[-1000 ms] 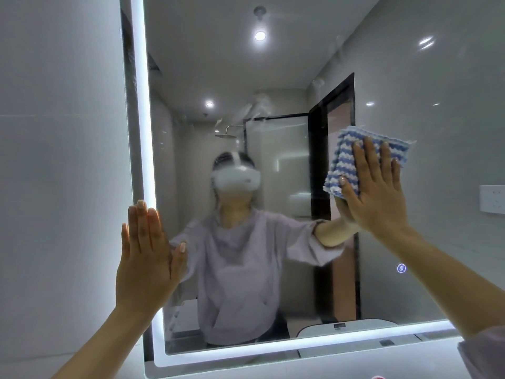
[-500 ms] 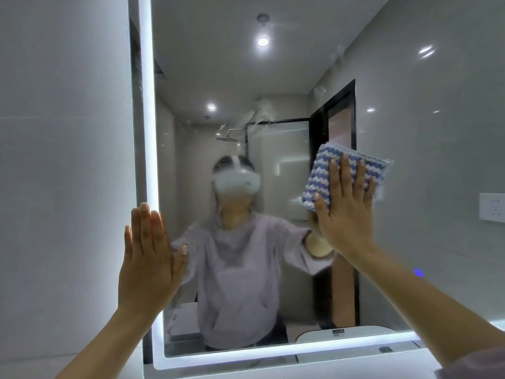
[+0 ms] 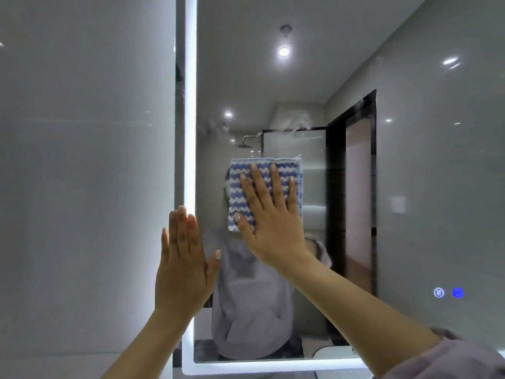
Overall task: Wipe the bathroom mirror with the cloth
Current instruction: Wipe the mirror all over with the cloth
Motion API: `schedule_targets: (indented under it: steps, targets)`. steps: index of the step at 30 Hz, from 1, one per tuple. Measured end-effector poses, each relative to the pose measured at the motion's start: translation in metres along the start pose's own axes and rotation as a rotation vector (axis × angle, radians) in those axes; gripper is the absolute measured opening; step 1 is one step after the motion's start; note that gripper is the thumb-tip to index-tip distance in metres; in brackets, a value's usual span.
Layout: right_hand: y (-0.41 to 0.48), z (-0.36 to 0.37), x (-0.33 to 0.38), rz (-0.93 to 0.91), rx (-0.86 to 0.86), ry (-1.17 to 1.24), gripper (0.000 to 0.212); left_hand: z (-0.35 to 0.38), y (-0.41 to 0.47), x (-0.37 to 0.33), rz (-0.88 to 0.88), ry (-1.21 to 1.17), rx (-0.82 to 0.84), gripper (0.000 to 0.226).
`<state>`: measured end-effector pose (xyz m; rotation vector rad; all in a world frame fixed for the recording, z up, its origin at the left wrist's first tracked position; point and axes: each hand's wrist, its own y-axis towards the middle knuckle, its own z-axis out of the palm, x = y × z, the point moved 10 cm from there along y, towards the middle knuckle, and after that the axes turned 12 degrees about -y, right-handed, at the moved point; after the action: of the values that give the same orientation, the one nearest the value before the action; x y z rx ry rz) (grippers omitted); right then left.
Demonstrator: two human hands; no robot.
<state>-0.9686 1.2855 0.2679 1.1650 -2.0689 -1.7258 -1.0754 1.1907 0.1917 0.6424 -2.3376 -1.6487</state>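
— Mirror (image 3: 410,187) logged: wide glass mounted on grey wall (image 3: 82,187), lit strip (image 3: 190,105) run down its left edge. Hands?
— Left hand (image 3: 183,266) laid flat at that left edge, fingers straight, nothing held. Right hand (image 3: 273,222) spread flat, fingers straight, pressed onto cloth (image 3: 237,195).
— Cloth placed where?
— Blue-and-white striped, pinned against glass left of centre, just right of left hand. Two blue touch icons (image 3: 448,292) noted low at right.
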Motion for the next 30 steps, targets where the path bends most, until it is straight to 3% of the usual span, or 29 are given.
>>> schedule_targets:
  steps: [14,30]
  targets:
    - [0.073,-0.021,0.052,-0.076,-0.076,-0.012,0.068,-0.004,0.002,0.002,-0.023,-0.067,-0.043,0.076]
    - [0.11,-0.032,0.056,-0.137,-0.069,-0.087,0.071,-0.006,0.004,0.002,-0.02,-0.075,-0.041,0.076]
